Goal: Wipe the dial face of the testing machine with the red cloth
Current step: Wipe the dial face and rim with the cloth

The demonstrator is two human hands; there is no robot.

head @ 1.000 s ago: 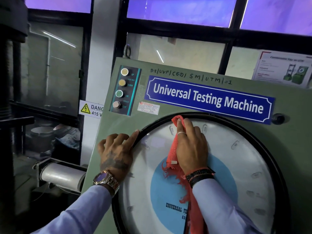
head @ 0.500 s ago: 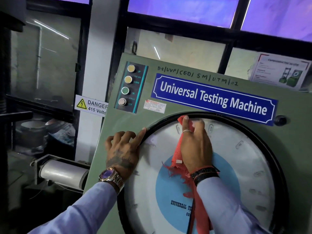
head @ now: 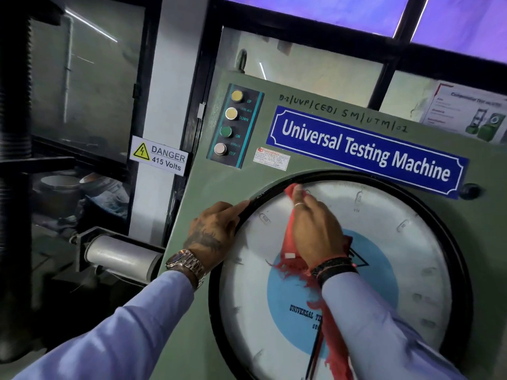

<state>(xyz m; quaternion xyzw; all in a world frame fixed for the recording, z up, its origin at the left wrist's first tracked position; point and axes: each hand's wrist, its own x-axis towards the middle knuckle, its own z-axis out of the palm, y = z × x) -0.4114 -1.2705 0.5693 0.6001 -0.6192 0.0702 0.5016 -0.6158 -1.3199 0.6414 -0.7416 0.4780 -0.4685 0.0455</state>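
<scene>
**wiping under way at the top of the dial, most of the face not yet covered**

your right hand (head: pixel 315 231) lies flat and spread on the dial face (head: pixel 389 237), palm down, pressing the red cloth (head: pixel 290 231) against the glass. it is pinned under your palm and fingers rather than gripped in a fist. its top corner reaches the black rim (head: pixel 450 242) at the upper left of the dial, and its frayed tail hangs down under your wrist, across the blue centre disc (head: pixel 378 281).

your left hand (head: pixel 214 231) holds nothing. it rests loosely curled on the green panel (head: pixel 192 311) just beside the dial, one finger stretched out and touching the rim, probably to steady you.

judging by where the cloth sits, you are working the upper left part of the face. the pictures cannot show which areas are already clean. the right side, the numbered edge there and the lower half look likely to be left.
</scene>
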